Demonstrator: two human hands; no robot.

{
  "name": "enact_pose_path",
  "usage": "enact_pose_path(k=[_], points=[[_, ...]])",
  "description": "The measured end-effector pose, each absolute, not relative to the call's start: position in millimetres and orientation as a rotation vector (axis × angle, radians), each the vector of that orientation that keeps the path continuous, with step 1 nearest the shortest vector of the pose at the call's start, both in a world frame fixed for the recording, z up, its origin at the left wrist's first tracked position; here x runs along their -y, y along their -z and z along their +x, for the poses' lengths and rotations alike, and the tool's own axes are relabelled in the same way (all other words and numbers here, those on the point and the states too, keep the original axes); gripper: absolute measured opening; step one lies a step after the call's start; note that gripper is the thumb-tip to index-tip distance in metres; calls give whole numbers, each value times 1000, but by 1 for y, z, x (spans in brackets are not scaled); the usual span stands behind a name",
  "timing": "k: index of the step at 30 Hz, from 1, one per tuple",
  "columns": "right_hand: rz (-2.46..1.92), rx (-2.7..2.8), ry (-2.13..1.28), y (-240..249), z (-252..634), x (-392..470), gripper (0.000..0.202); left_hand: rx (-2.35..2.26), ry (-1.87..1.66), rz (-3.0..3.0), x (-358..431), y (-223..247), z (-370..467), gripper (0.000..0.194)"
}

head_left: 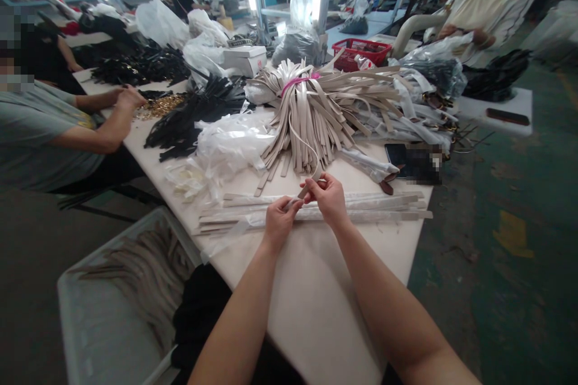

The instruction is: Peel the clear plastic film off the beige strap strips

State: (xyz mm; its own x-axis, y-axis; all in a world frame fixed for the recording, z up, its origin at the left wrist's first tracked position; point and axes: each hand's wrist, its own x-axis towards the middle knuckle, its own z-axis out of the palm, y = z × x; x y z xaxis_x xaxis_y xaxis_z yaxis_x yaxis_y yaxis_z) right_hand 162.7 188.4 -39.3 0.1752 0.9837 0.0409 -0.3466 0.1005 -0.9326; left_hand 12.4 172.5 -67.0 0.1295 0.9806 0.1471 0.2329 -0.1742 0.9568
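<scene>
Between both hands is the end of a beige strap (304, 190), which curves up toward a large bundle of beige straps (307, 114) tied with a pink band (298, 80). My left hand (280, 216) pinches the strap's near end, and my right hand (326, 192) grips it just to the right, with the fingertips of both hands almost touching. Beneath the hands, several long flat straps (383, 204) in clear wrap lie across the table. The fingers partly hide the strap's end.
A plastic bin (67, 289) with beige straps stands at lower left of the white table (316, 289). White plastic film (235, 138), black straps (198, 108), a red basket (352, 54) and a phone (396, 156) surround the bundle. People sit left and upper right.
</scene>
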Motion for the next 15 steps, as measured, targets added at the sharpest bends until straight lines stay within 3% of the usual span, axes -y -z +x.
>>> enact_pose_path(k=[15], points=[[-985, 924, -1193, 37, 168, -188, 36, -1176, -1135, 1516, -174, 68, 10, 34]])
